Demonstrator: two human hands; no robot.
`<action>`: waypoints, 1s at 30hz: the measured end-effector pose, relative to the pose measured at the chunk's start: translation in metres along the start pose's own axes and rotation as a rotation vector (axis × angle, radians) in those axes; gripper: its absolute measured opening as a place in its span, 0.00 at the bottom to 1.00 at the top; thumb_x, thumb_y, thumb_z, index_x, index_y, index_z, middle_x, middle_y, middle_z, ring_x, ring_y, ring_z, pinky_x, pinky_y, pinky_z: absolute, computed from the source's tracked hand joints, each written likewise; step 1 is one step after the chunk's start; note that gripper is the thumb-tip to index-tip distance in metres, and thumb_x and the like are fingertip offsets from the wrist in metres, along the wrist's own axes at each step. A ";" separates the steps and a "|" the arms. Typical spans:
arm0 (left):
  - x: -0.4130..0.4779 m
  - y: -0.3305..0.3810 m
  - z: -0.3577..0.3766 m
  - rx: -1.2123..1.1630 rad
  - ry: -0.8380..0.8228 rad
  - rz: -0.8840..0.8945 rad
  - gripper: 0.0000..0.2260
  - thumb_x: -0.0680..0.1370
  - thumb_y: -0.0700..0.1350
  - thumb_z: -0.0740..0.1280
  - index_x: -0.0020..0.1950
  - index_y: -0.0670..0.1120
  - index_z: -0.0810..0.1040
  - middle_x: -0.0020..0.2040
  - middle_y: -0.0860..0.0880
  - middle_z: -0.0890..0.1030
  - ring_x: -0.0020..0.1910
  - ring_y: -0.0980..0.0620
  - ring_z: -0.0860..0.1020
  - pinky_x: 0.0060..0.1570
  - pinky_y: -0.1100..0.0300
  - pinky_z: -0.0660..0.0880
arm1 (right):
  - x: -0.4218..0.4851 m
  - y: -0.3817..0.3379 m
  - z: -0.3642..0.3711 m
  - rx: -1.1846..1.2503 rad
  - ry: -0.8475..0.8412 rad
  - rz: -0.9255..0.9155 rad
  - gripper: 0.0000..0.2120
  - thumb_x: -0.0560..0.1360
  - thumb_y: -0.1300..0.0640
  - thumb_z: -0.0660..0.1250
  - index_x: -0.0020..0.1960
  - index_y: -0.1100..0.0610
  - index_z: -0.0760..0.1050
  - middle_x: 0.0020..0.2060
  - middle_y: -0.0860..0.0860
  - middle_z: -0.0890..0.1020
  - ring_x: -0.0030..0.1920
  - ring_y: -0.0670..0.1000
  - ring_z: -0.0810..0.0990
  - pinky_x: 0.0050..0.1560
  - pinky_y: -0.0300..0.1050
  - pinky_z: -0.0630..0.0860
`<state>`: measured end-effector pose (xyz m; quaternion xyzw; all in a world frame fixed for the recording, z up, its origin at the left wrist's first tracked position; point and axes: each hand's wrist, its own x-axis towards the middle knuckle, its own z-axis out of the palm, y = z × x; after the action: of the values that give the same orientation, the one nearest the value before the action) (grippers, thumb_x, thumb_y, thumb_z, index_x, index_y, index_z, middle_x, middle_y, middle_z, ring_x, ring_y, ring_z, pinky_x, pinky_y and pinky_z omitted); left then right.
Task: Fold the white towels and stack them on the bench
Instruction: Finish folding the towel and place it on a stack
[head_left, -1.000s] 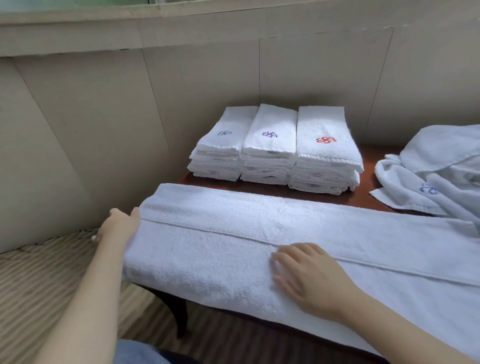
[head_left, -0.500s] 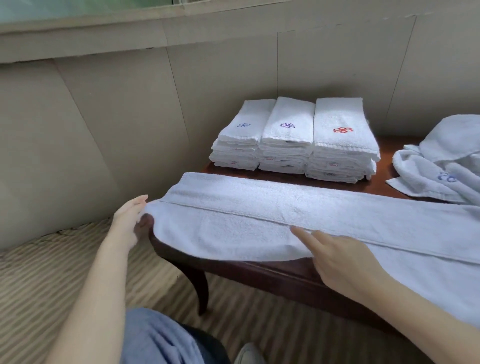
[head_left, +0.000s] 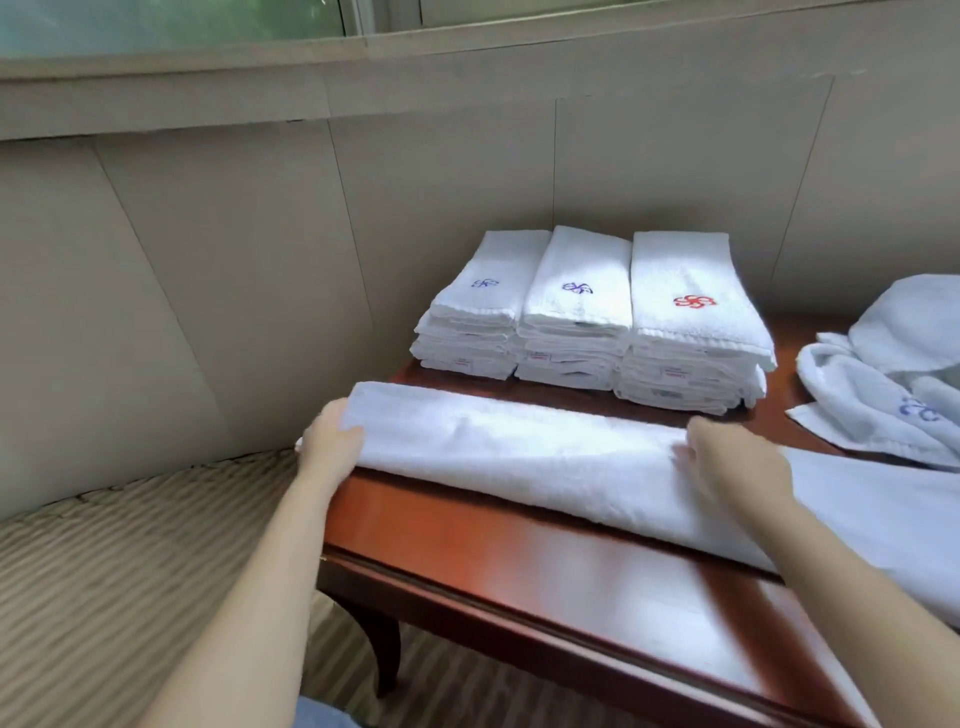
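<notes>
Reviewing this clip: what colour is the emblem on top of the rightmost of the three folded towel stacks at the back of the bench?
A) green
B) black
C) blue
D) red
D: the rightmost stack shows a red emblem on its top towel, while the two stacks to its left carry blue ones.

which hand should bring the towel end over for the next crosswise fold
Left, probably. The left hand already grips the towel at its free end; the right hand sits mid-length, placed to pin the crease.
</notes>
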<state>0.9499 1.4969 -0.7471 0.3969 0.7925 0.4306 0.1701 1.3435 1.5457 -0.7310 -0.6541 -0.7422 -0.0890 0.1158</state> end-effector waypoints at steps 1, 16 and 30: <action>-0.001 -0.001 0.005 0.242 -0.004 0.044 0.22 0.76 0.44 0.59 0.71 0.48 0.70 0.70 0.45 0.71 0.68 0.45 0.68 0.68 0.53 0.62 | 0.000 0.000 0.011 0.004 -0.023 0.019 0.10 0.80 0.51 0.56 0.51 0.57 0.70 0.50 0.55 0.77 0.51 0.60 0.76 0.44 0.48 0.72; -0.045 0.072 0.085 0.728 -0.371 0.361 0.16 0.81 0.47 0.50 0.66 0.48 0.69 0.70 0.46 0.68 0.67 0.43 0.66 0.67 0.46 0.62 | -0.007 0.009 0.017 0.110 -0.029 -0.007 0.11 0.80 0.54 0.54 0.53 0.57 0.72 0.49 0.54 0.75 0.52 0.57 0.73 0.44 0.48 0.70; -0.080 0.144 0.152 0.456 -0.744 0.472 0.01 0.77 0.48 0.65 0.47 0.52 0.75 0.62 0.49 0.69 0.63 0.47 0.69 0.61 0.52 0.67 | -0.080 0.137 -0.040 -0.111 -0.240 0.284 0.15 0.76 0.58 0.57 0.61 0.52 0.70 0.58 0.49 0.77 0.59 0.54 0.75 0.51 0.46 0.68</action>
<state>1.1626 1.5636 -0.7219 0.7193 0.6406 0.1023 0.2484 1.4910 1.4758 -0.7182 -0.7634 -0.6450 -0.0340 0.0018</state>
